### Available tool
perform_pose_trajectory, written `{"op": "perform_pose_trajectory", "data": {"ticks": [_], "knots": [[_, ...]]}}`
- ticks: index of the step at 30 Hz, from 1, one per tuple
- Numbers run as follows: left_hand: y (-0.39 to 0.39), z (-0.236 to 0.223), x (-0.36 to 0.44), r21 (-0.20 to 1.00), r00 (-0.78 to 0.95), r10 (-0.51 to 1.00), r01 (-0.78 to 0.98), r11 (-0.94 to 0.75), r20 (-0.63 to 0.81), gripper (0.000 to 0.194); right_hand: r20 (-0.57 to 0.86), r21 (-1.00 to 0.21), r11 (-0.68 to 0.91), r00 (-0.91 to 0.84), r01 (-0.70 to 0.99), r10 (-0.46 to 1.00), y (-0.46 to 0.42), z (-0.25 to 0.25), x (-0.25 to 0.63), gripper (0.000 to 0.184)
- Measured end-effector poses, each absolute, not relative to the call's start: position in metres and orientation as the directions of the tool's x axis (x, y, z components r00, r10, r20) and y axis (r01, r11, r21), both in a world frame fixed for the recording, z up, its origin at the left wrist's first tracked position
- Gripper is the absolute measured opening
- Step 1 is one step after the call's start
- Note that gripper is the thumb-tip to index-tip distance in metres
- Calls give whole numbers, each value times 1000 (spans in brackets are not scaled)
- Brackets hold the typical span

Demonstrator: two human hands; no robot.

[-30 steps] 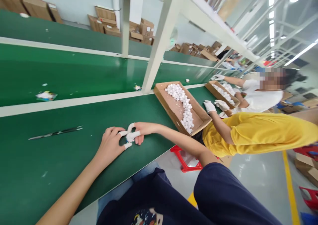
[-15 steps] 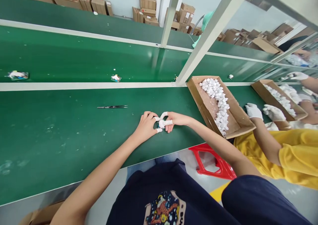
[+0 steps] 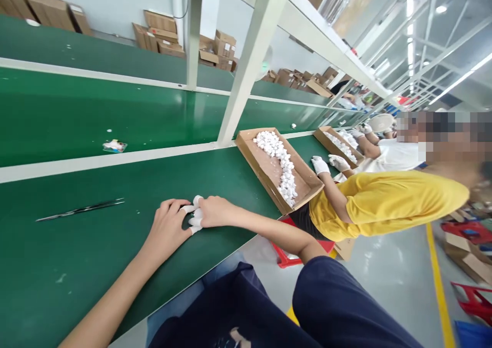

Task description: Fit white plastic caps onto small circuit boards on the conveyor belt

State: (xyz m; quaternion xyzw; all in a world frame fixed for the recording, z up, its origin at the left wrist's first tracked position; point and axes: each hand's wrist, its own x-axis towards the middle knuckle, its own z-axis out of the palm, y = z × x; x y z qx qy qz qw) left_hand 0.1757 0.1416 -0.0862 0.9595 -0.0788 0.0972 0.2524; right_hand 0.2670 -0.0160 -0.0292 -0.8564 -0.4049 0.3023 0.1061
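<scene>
White finger covers sit on several fingertips of both my hands, which meet low over the green bench. My left hand (image 3: 166, 230) is curved, its thumb and forefinger closed around a small white piece from the left. From the right, my right hand (image 3: 217, 212) pinches at the same piece with bent fingers. The fingers cover most of this piece, so its shape is hard to make out. To the left of my hands, a pair of tweezers (image 3: 80, 209) lies on the bench.
A cardboard tray (image 3: 257, 184) of small white pieces (image 3: 286, 166) stands to the right. Past the pale rail lies a small part with a white top (image 3: 115, 145). A slanted post (image 3: 249, 56) rises behind. A co-worker in a yellow shirt (image 3: 384, 199) and white gloves sits at right.
The view has swung to the right, showing more of the co-workers and the hall. My right fingers have closed in over the white piece, hiding more of it.
</scene>
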Motion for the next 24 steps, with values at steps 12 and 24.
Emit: {"op": "perform_pose_trajectory", "data": {"ticks": [12, 24], "knots": [[144, -94, 176, 424, 962, -114, -214, -880, 248, 39, -453, -470, -658, 478, 589, 752, -15, -24, 265, 22], [146, -94, 177, 444, 966, -106, -205, -872, 237, 34, -415, -810, -514, 342, 283, 843, -42, -35, 281, 9]]}}
